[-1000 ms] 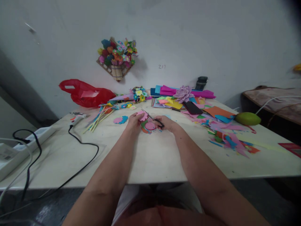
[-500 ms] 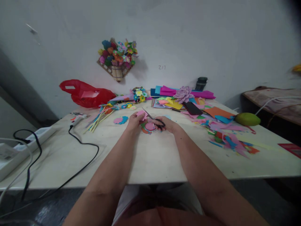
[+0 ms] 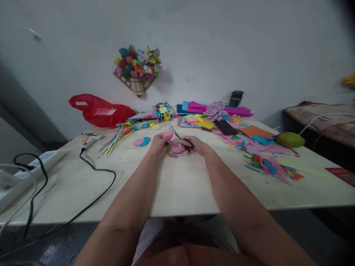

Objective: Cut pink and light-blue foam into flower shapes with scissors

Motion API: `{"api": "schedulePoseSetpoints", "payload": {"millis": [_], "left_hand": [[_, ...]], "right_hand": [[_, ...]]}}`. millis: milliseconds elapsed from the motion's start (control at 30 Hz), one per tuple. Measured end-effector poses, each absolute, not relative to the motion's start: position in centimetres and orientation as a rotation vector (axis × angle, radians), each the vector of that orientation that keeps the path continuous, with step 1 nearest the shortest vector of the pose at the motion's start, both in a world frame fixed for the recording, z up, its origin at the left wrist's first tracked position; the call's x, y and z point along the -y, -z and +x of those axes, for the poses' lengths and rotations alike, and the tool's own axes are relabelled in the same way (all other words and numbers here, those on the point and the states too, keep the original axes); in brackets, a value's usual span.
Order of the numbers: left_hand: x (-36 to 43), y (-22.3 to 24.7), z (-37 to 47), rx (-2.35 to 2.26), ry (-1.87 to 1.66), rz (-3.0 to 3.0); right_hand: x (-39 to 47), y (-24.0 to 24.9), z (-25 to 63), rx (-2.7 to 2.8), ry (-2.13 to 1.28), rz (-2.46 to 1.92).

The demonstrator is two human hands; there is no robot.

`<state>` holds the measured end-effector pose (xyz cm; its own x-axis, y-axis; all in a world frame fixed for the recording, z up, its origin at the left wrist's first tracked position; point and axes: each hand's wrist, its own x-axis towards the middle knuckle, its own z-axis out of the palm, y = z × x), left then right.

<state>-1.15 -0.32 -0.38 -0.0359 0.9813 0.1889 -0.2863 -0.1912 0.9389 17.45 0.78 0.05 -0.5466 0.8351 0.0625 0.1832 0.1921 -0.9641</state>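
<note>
Pinched in my left hand (image 3: pixel 160 143) is a pink scalloped paper piece (image 3: pixel 168 136), held just above the table. My right hand (image 3: pixel 195 145) grips black-handled scissors (image 3: pixel 189 143). Their blades point up and left, beside the right edge of the pink piece. Beneath both hands, a pink round piece (image 3: pixel 176 149) lies among coloured scraps, partly hidden by the fingers. To the left, flat on the table, are a pink scalloped cutout (image 3: pixel 138 142) and a blue one (image 3: pixel 146 141), side by side.
A glue gun (image 3: pixel 91 139) with a black cord and a power strip (image 3: pixel 30 173) are at left. Behind them sit a red plastic bag (image 3: pixel 102 114) and thin sticks (image 3: pixel 115 140). Coloured sheets (image 3: pixel 256 132), a black phone (image 3: pixel 226 127), paper scraps (image 3: pixel 270 166) and a green mango (image 3: pixel 290 139) occupy the right.
The scissors have turned slightly, their blades now pointing more steeply upward beside the pink piece. My left hand has tilted the piece a little. The whole view has shifted slightly.
</note>
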Motion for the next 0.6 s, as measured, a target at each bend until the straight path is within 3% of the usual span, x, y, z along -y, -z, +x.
{"api": "schedulePoseSetpoints", "payload": {"millis": [600], "left_hand": [[-0.10,0.63,-1.15,-0.862,-1.473,1.030]], "right_hand": [[-0.35,-0.48,17.37,1.890,-1.370,-0.981]]}}
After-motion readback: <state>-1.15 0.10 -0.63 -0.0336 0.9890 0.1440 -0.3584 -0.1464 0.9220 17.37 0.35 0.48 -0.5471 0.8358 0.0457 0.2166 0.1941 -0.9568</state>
